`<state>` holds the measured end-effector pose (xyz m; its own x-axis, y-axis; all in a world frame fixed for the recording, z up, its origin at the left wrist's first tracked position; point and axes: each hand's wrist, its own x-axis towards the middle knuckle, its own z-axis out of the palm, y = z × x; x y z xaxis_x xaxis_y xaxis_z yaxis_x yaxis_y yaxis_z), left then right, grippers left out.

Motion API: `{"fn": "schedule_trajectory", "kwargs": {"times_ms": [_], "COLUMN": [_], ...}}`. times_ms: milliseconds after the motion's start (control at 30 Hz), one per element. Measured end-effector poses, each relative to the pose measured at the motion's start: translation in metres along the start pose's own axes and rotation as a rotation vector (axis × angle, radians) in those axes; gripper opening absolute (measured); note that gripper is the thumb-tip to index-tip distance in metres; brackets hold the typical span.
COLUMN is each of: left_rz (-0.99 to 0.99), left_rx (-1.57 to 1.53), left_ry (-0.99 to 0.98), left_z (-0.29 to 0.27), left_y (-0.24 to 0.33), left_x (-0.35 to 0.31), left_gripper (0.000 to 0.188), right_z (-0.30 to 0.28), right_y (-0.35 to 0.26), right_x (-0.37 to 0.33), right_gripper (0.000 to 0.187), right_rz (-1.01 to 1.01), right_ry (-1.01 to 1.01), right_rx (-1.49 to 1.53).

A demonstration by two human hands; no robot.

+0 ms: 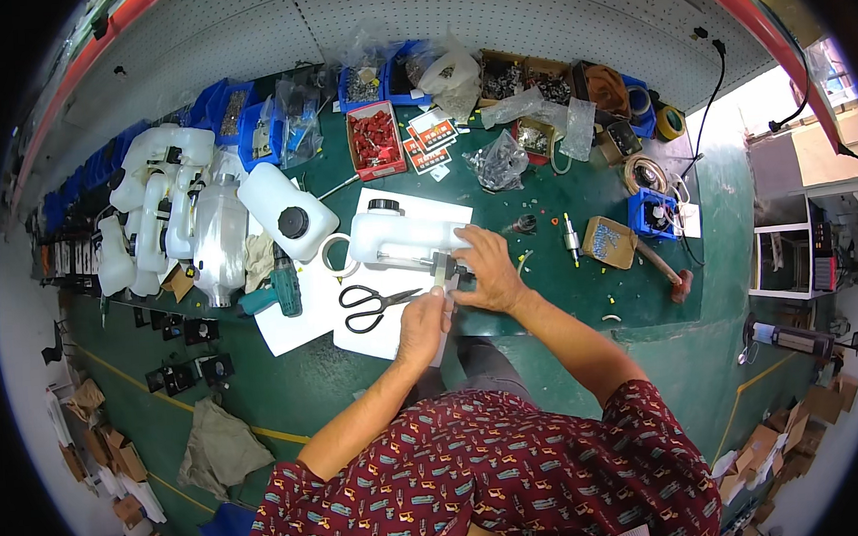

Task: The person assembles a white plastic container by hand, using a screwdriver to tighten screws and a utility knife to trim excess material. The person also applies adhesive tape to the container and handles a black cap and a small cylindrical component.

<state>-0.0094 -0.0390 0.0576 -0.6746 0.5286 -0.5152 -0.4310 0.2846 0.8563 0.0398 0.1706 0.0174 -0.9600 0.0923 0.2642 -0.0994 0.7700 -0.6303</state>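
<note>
Bright, fairly even light; upper right washed out; fisheye bends edges, corners black.

A white, black-capped tank [403, 232] lies beside grey metal [442, 265].

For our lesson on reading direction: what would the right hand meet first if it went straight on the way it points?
Most likely the white bottle, just ahead of the right hand; whether the two touch is unclear from this angle.

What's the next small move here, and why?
I'd probably have the left hand slide the scissors left: their tips point toward that hand, while it and the right hand are busy at the metal piece beside the bottle.
</note>
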Motion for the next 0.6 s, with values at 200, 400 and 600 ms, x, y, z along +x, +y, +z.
{"fn": "schedule_trajectory", "kwargs": {"times_ms": [200,400,600], "left_rz": [-0.012,-0.068,-0.065], "left_rx": [0.021,0.069,0.105], "left_ry": [-0.003,0.007,0.03], "left_z": [0.0,-0.001,0.0], "left_y": [-0.006,-0.022,-0.04], "left_x": [-0.001,0.002,0.004], "left_gripper": [0.052,0.051,0.052], "right_z": [0.023,0.018,0.017], "right_y": [0.008,0.009,0.004], "right_x": [-0.004,0.007,0.009], "right_gripper": [0.056,0.05,0.048], "right_rz": [0.036,0.096,0.111], "right_ry": [0.057,0.039,0.05], "right_rx": [-0.099,-0.018,-0.032]}}
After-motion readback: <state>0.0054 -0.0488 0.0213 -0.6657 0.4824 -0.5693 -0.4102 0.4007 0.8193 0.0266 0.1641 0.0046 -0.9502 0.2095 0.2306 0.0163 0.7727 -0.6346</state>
